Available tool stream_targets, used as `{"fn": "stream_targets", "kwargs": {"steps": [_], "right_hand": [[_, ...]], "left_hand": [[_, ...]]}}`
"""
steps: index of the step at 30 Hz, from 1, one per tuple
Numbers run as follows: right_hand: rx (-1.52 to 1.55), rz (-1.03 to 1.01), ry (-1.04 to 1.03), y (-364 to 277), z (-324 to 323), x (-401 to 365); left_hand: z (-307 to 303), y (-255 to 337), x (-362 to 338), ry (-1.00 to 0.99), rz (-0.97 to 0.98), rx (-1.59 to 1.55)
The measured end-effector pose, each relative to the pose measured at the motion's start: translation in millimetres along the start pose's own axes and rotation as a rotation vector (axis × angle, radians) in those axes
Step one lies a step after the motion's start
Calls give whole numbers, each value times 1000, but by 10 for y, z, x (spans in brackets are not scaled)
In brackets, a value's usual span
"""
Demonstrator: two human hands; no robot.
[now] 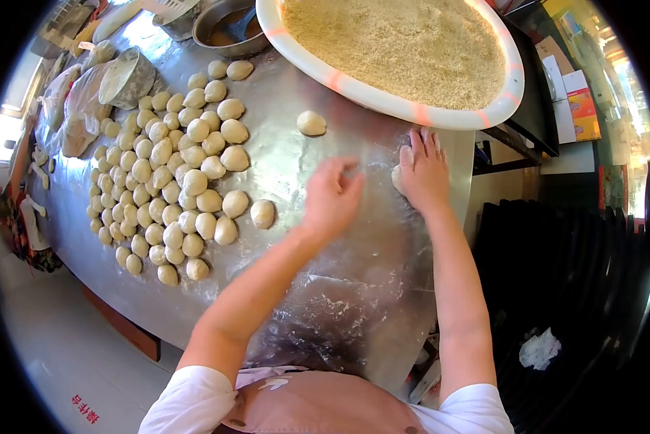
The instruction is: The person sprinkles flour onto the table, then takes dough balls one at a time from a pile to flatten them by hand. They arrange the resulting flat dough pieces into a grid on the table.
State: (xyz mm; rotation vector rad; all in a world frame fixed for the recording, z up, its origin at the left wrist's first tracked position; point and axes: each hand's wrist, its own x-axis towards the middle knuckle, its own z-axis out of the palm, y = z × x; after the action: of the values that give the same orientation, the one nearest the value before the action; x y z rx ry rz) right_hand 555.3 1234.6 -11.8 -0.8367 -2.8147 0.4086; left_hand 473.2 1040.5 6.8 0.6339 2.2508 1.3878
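Note:
My right hand (425, 173) is down on the steel table at its right side, its palm over a dough ball (397, 179) whose pale edge shows beside the thumb. Its fingers reach forward, just below the rim of a large white basin (339, 81). Over the middle of the table is my left hand (334, 194), blurred by motion with the fingers bent; whether it holds anything does not show. A single dough ball (311, 123) lies beyond it. To its left, another dough ball (263, 214) sits at the edge of a large group of dough balls (162, 173).
Yellowish crumbly meal (394, 47) fills the basin. At the back stands a metal bowl (227, 47) of brown liquid with a blue utensil. A tilted metal bowl (127, 78) and plastic bags (83, 108) are at the far left. Flour dusts the steel table (325, 311).

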Motion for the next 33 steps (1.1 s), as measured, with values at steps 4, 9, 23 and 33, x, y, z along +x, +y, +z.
{"fn": "stream_targets", "kwargs": {"steps": [4, 9, 23, 33], "right_hand": [[331, 18, 50, 8, -217, -36], [484, -45, 137, -413, -340, -198], [318, 11, -60, -1613, 363, 252], [388, 23, -155, -1685, -180, -199]], "left_hand": [[-494, 63, 327, 326, 267, 396], [-902, 101, -98, 90, 69, 913], [-1347, -275, -949, -192, 212, 887], [-1122, -519, -1667, -35, 131, 372]]}}
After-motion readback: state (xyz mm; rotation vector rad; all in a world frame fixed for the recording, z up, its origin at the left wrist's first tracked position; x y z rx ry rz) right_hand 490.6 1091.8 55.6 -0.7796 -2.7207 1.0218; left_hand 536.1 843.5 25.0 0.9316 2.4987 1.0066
